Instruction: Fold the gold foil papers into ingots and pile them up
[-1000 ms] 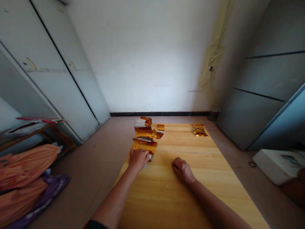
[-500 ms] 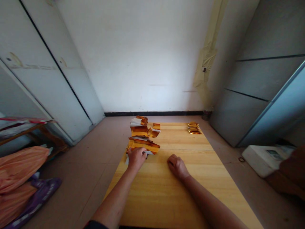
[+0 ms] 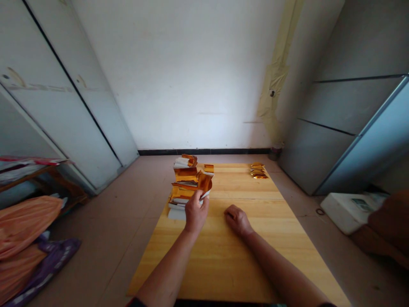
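Observation:
My left hand [image 3: 196,212] pinches a sheet of gold foil paper [image 3: 205,181] with a pale underside, raised above the wooden table [image 3: 255,251]. Beside and beyond it, at the table's left side, lie stacks of gold foil paper [image 3: 182,193] with white edges. My right hand [image 3: 237,219] rests on the wood to the right with its fingers curled in; whether anything is inside cannot be seen. Several folded gold foil pieces [image 3: 258,171] sit in a row at the far right corner.
A roll-like bundle of gold paper [image 3: 185,161] lies at the far left corner. Past the table are a white wall, a grey cabinet [image 3: 96,106] on the left and a fridge-like unit [image 3: 332,111] on the right. A white box [image 3: 345,213] stands on the floor.
My left hand has moved right from the stacks, lifting a gold foil sheet off them and tilting it upward. The right hand stays where it was.

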